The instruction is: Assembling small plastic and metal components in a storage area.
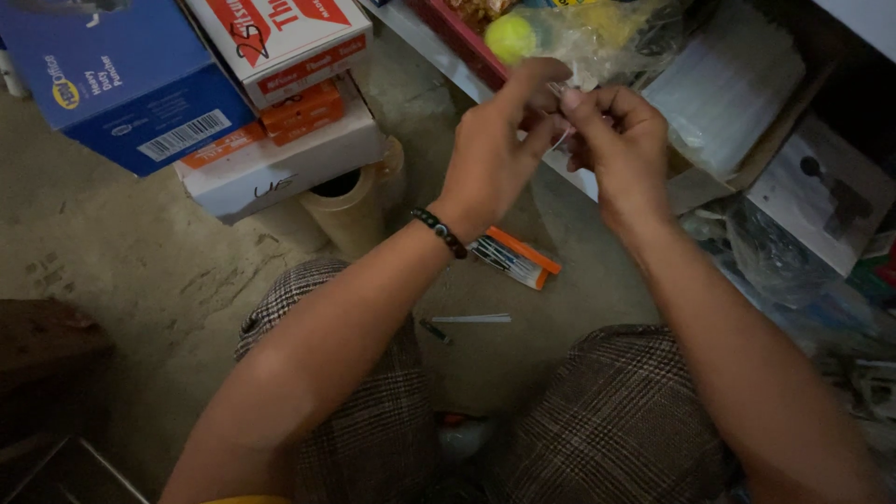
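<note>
Plaid knees (616,420) up front; left hand (495,154) & right hand (621,149) fingers pinched on thin white strip (563,140), prob mid-fiddle w/ it; next needs steady grip.

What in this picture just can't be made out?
- Head view: the thin pale thing pinched between left hand and right hand; fingers cover most of it.
- Shelf contents, far right: too dark, partly cut off.
- Small dark item on the floor: too small.

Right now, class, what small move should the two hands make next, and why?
Probably draw the thin white stick further out: left hand and right hand meet and pinch it between fingertips above the floor, where a similar white strip lies beside an orange packet.
</note>
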